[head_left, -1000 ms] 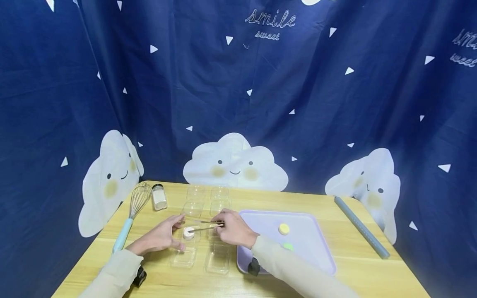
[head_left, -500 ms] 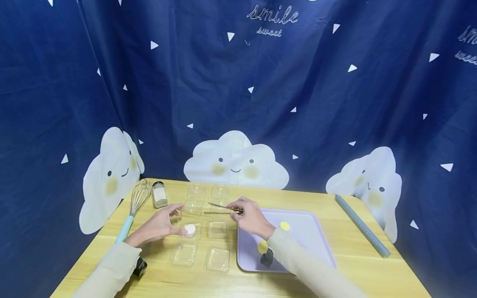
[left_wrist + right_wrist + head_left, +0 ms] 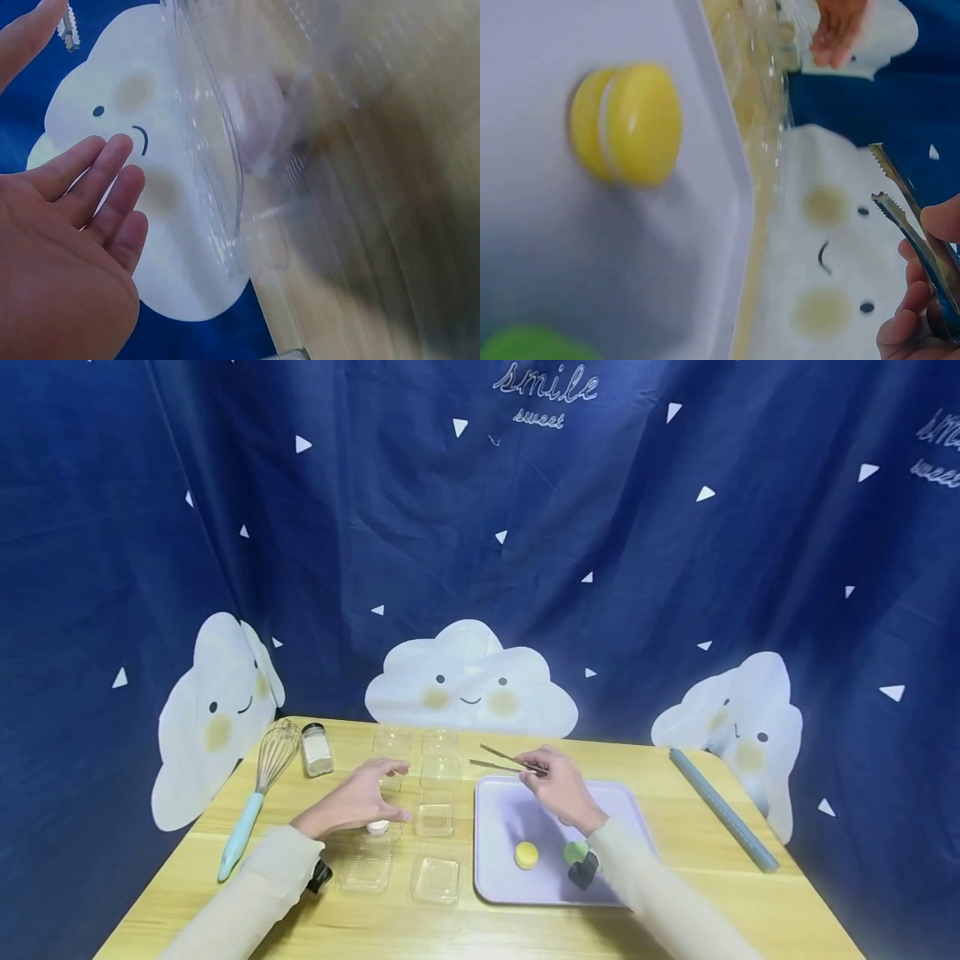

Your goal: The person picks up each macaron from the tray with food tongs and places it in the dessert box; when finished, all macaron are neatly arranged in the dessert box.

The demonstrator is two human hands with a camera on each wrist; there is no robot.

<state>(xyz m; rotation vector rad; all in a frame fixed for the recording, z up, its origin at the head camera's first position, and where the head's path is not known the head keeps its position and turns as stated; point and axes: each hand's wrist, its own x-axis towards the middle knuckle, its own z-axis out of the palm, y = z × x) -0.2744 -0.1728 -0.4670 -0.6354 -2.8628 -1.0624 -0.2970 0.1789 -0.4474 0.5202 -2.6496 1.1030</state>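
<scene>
Head view: tongs parted at the tray's far edge

Right hand [image 3: 562,792] grips a pair of metal tongs [image 3: 916,238] over the far part of the lilac tray [image 3: 495,881]; their toothed tips stand apart with nothing between them. Left hand [image 3: 360,797], left of the tray, holds nothing: its fingers are extended, wide of the thumb, above the clear box with the white macaron [image 3: 377,827]. More clear boxes [image 3: 436,878] stand on the tabletop [image 3: 345,935], also left of the tray.

To take a sweet off the tray well, I would lower the tongs level, set one tip on each side and squeeze only enough to lift; the teeth could mark a soft shell. A free left hand would serve best by steadying the chosen box, since such light plastic probably slides easily.

Yellow macaron [image 3: 641,124] lies flat on the tray, towards its left side: two rounded, bright yellow shells around a pale band, lightly glossy and apparently whole. Beside it, farther right on the tray, is a green macaron [image 3: 576,850]; it is partly covered by the dark wrist device [image 3: 582,870], so its full shape is hard to judge.
</scene>
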